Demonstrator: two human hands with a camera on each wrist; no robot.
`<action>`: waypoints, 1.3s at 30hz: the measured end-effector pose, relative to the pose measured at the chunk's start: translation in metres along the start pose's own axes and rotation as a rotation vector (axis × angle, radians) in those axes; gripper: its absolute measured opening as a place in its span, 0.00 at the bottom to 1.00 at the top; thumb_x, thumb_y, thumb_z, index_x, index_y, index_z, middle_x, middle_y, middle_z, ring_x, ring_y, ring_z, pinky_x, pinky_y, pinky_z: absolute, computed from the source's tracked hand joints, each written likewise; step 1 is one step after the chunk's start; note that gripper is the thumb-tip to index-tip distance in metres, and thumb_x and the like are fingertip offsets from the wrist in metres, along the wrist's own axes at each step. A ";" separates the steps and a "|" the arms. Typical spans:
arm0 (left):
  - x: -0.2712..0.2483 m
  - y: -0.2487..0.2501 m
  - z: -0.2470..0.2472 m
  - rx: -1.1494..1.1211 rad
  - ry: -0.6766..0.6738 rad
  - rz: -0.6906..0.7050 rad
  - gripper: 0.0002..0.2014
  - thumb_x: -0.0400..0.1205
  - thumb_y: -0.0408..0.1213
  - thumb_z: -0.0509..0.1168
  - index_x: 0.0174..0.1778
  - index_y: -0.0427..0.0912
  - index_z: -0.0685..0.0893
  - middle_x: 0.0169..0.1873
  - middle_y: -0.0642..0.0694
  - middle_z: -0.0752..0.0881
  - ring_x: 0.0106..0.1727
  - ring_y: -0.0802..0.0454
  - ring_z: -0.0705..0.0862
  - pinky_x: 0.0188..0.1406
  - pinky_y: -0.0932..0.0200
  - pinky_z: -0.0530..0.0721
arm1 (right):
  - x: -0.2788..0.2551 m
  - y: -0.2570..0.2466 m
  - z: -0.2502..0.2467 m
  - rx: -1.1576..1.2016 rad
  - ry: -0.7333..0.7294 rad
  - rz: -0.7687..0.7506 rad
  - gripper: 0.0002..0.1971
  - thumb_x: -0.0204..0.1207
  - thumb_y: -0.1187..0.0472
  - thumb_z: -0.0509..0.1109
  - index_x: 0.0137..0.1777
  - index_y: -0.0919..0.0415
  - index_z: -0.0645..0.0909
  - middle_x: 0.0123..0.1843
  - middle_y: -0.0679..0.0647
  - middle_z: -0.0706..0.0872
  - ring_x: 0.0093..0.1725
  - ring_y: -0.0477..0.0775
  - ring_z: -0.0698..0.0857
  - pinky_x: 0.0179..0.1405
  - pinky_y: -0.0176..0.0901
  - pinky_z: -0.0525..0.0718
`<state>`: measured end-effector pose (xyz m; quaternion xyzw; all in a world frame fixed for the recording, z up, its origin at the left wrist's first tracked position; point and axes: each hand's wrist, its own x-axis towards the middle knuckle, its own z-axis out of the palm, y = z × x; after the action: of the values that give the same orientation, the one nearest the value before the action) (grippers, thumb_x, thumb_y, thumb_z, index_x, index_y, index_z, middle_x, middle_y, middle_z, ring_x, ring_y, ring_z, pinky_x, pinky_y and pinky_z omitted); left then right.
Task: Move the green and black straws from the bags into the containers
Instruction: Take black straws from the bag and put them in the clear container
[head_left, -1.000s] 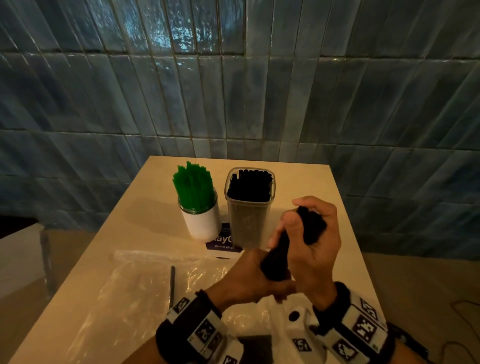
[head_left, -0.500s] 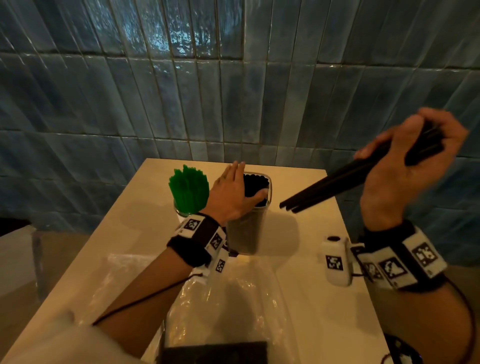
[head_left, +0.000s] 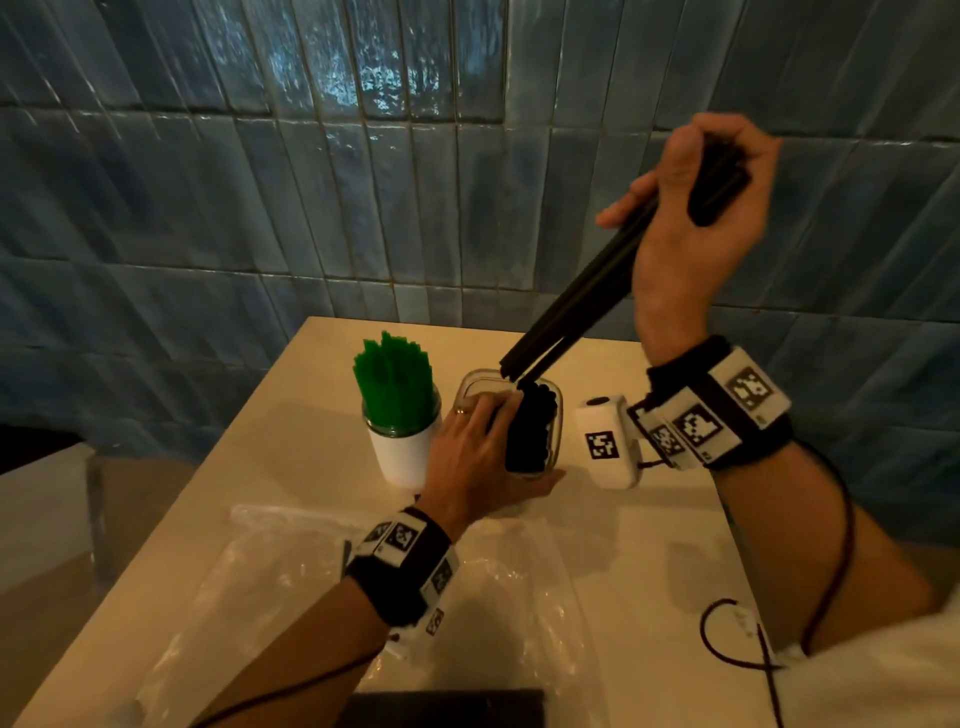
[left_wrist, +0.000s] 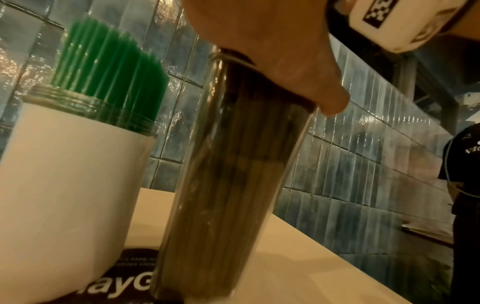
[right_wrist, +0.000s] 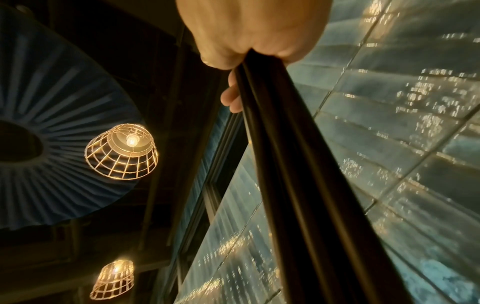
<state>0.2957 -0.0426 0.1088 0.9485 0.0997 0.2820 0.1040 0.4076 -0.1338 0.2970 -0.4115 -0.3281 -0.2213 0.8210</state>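
Observation:
My right hand (head_left: 696, 208) is raised at the upper right and grips a bundle of black straws (head_left: 582, 301), seen close in the right wrist view (right_wrist: 298, 164). The bundle slants down to the left, its lower ends just above the mouth of the clear container (head_left: 555, 431), which holds many black straws. My left hand (head_left: 483, 452) holds that container at the top, fingers over the left of its rim and thumb round the near side (left_wrist: 298, 67). Green straws (head_left: 395, 379) stand in the white jar (head_left: 400, 457) just to the left.
Two clear plastic bags (head_left: 291, 571) lie flat on the beige table (head_left: 639, 519) in front of the containers. A black card (left_wrist: 124, 283) sits under them. A blue tiled wall (head_left: 311, 208) rises behind the table. A person in dark clothes (left_wrist: 462, 185) stands to the right.
A second ago both hands held the bundle low by the bag. Since then my right hand lifted it and swung its ends over the container, while my left hand moved onto the container's top.

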 end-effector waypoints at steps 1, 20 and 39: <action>-0.005 0.002 0.000 -0.009 0.032 0.025 0.43 0.66 0.70 0.59 0.65 0.37 0.79 0.56 0.42 0.83 0.55 0.42 0.82 0.52 0.52 0.82 | -0.006 0.001 0.005 0.009 -0.023 0.020 0.05 0.80 0.69 0.64 0.50 0.61 0.72 0.33 0.53 0.80 0.24 0.50 0.83 0.23 0.43 0.84; -0.017 0.005 -0.004 0.016 0.035 0.025 0.43 0.64 0.68 0.62 0.66 0.37 0.79 0.57 0.41 0.84 0.56 0.40 0.83 0.53 0.49 0.84 | -0.073 0.045 0.003 -0.327 -0.812 0.352 0.05 0.77 0.58 0.70 0.49 0.57 0.82 0.41 0.47 0.86 0.42 0.45 0.87 0.48 0.35 0.85; -0.007 0.006 0.001 0.101 0.083 -0.016 0.43 0.64 0.71 0.65 0.64 0.39 0.79 0.56 0.43 0.85 0.55 0.44 0.84 0.52 0.52 0.84 | -0.084 0.065 -0.030 -1.057 -1.239 0.377 0.23 0.85 0.47 0.53 0.78 0.51 0.64 0.72 0.56 0.78 0.67 0.58 0.79 0.62 0.49 0.78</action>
<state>0.2913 -0.0504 0.1059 0.9393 0.1256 0.3147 0.0539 0.4018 -0.1142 0.1882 -0.8375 -0.4990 0.0613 0.2140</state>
